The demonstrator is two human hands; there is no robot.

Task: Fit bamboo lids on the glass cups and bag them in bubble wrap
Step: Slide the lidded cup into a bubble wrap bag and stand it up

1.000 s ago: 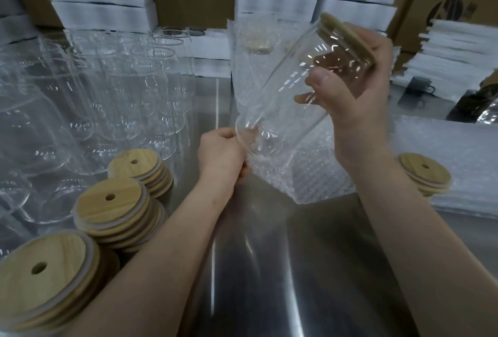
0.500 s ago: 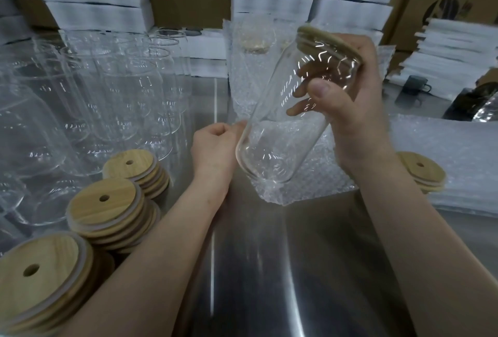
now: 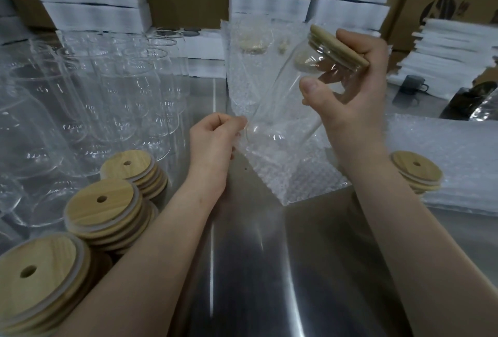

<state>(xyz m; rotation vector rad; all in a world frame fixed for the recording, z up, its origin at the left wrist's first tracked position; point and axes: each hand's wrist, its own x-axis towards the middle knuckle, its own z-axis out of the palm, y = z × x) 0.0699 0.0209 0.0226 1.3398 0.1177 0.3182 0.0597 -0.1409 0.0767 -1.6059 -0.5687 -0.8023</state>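
The right hand [image 3: 350,99] grips the tilted glass cup [image 3: 280,110] near its neck, with the bamboo lid [image 3: 338,47] pointing to 1 o'clock. The cup's base sits at the mouth of the bubble-wrap bag [image 3: 285,175], whose edge the left hand [image 3: 213,145] pinches. On the worktop [image 3: 269,269], bare cups [image 3: 121,94] crowd 10 o'clock and lid stacks [image 3: 105,212] sit at 8 o'clock. A bagged cup [image 3: 250,48] stands just behind at 12 o'clock.

I have one view only, the wide-angle head camera: it looks forward and down over the steel tabletop [image 3: 242,282] from its near edge, close above the left hand [image 3: 213,145] and right hand [image 3: 347,99], toward the far edge.
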